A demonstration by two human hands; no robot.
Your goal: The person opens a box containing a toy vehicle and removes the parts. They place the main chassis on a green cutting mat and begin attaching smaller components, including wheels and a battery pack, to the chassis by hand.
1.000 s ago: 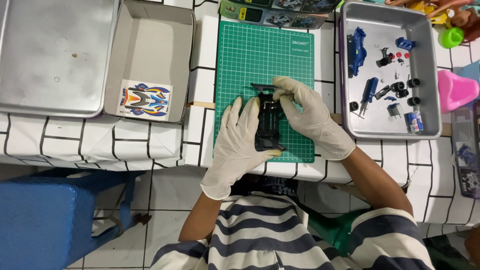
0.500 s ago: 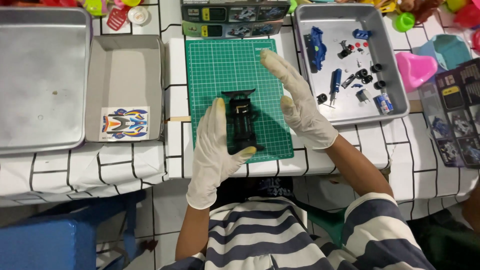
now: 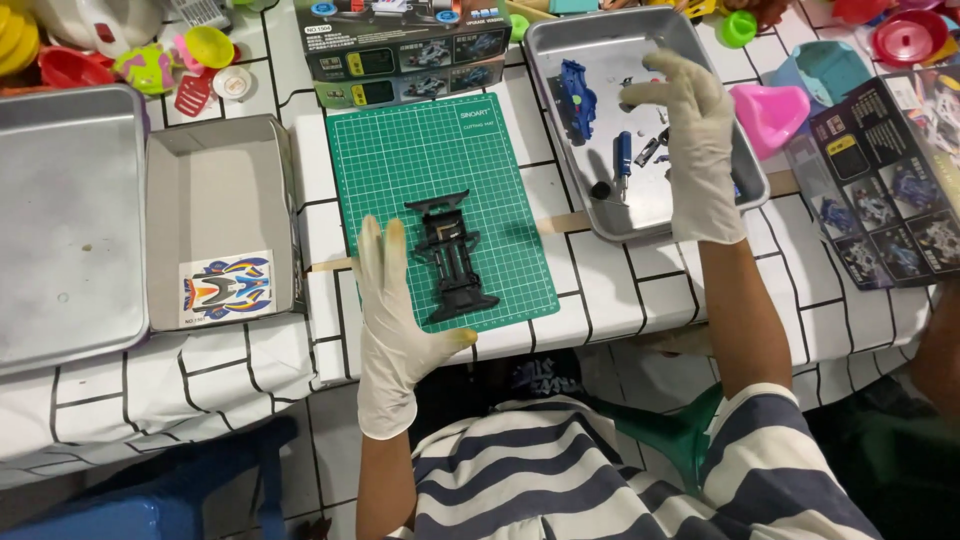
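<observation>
Since the earlier frame, the right hand [image 3: 690, 150] has left the green cutting mat [image 3: 400, 160] and now reaches into the metal parts tray [image 3: 580, 35]; what its fingers grasp cannot be determined. From the left: open cardboard box [image 3: 215, 190] with sticker sheet [image 3: 225, 287]. The left hand [image 3: 395, 310], flat and released, rests beside the black chassis [image 3: 450, 255] on the mat.

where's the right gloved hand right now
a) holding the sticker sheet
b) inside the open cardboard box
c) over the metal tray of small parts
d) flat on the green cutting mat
c: the right hand is stretched over the metal tray with the blue parts, while the left hand rests on the green cutting mat beside the black chassis.
</observation>
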